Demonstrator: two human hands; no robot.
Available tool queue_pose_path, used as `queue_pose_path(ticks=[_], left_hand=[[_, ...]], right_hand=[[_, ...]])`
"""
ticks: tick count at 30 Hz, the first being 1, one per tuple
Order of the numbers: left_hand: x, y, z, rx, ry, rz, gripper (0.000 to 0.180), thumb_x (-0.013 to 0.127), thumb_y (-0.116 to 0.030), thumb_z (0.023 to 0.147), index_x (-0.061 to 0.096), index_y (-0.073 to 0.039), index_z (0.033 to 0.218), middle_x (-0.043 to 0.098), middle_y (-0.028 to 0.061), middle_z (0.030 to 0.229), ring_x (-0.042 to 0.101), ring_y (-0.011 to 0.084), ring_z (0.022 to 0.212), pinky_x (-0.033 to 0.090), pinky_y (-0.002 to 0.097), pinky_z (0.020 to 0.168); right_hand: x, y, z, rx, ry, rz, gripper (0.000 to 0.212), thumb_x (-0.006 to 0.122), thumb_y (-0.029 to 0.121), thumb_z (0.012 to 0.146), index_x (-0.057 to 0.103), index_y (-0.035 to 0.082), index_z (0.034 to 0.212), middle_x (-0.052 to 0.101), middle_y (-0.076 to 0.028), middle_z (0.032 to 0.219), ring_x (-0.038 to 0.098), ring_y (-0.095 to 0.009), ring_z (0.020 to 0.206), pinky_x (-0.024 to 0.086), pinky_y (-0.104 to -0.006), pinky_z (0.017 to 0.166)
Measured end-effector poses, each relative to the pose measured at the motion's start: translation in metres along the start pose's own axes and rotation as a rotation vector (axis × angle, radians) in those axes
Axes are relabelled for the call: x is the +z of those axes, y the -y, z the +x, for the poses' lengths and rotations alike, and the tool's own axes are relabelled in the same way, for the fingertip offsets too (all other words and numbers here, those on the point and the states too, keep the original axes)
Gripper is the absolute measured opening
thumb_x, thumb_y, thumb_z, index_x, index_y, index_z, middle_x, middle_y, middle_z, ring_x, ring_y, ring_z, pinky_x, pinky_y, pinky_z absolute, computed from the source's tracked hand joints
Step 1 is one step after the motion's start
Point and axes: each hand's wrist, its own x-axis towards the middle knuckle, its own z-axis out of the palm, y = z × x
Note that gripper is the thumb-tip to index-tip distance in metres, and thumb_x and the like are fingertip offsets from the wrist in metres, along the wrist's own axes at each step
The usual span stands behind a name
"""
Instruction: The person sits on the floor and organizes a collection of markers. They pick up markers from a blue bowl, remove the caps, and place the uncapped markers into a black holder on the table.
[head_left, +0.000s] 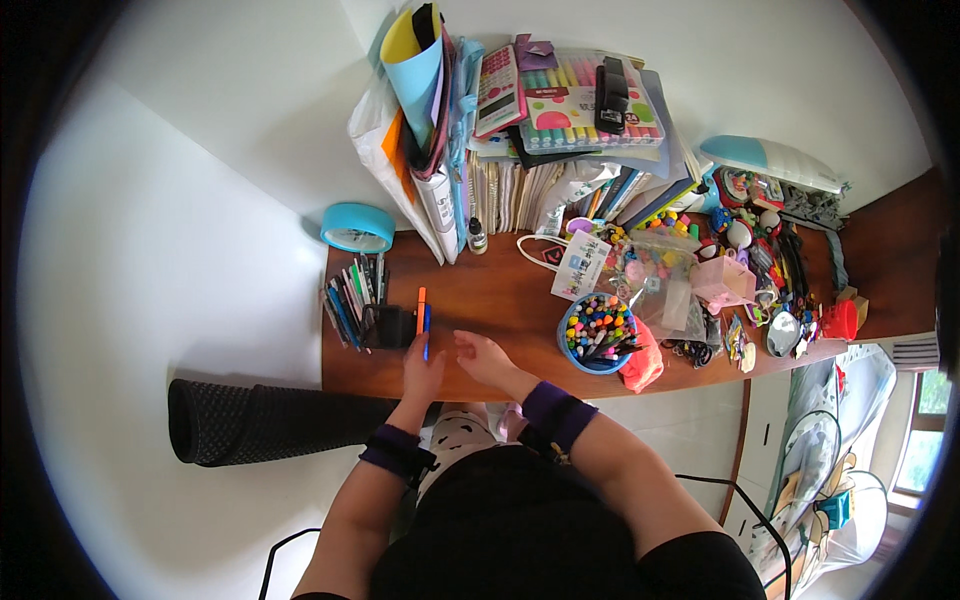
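Observation:
At the desk's front left, my left hand point(422, 368) is closed around an orange pen point(421, 303) and a blue pen point(428, 322), which stand up side by side at its fingertips. Just left of them is a black pen holder point(388, 327), close against my left fingers. Pens and pencils point(352, 290) lie in a bunch on the holder's far left side. My right hand point(483, 360) hovers a little to the right, its fingers loosely bent and apart, with nothing visible in it. Purple bands wrap both wrists.
Right of my hands stands a blue round tub point(590, 366) full of colored markers, beside a coral cloth point(643, 360). Books and folders point(515, 195) line the wall, with a small dark bottle point(477, 237) before them. Toys and trinkets crowd the right side; a black rolled mat point(270, 420) lies below the desk edge.

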Motion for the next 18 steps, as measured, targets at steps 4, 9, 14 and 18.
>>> queue_pose_path(ticks=[4,9,14,18], left_hand=[[0.002,0.011,0.006,0.026,-0.010,0.029,0.052,0.069,-0.017,0.082,0.053,0.005,0.126,0.054,0.0253,0.128,0.051,0.0394,0.119,0.041,0.0424,0.102],[0.006,0.008,0.010,-0.066,0.034,0.006,0.052,0.069,-0.018,0.082,0.054,0.005,0.126,0.057,0.0243,0.124,0.055,0.0367,0.115,0.044,0.0400,0.098],[0.022,0.041,0.019,-0.151,0.092,-0.214,0.051,0.067,-0.016,0.084,0.053,0.006,0.128,0.062,0.0212,0.115,0.063,0.0300,0.101,0.050,0.0341,0.087],[0.027,0.041,0.013,-0.242,0.069,-0.373,0.047,0.065,-0.014,0.087,0.053,0.008,0.126,0.066,0.0177,0.107,0.065,0.0244,0.095,0.051,0.0317,0.082]], right_hand=[[0.015,-0.009,0.013,0.006,-0.013,-0.014,0.054,0.061,0.010,0.083,0.048,-0.001,0.134,0.060,-0.019,0.125,0.063,-0.025,0.110,0.050,-0.0335,0.093],[0.023,-0.011,0.024,0.078,-0.015,-0.012,0.052,0.059,0.007,0.083,0.048,-0.002,0.133,0.063,-0.019,0.121,0.063,-0.026,0.110,0.050,-0.0325,0.092],[0.026,-0.002,0.029,0.151,-0.033,0.022,0.049,0.059,0.007,0.084,0.049,-0.004,0.131,0.066,-0.017,0.116,0.064,-0.024,0.106,0.051,-0.0317,0.089],[0.020,0.018,0.022,0.174,0.024,0.110,0.045,0.062,0.011,0.085,0.054,-0.004,0.127,0.068,-0.016,0.110,0.066,-0.023,0.102,0.051,-0.0313,0.087]])
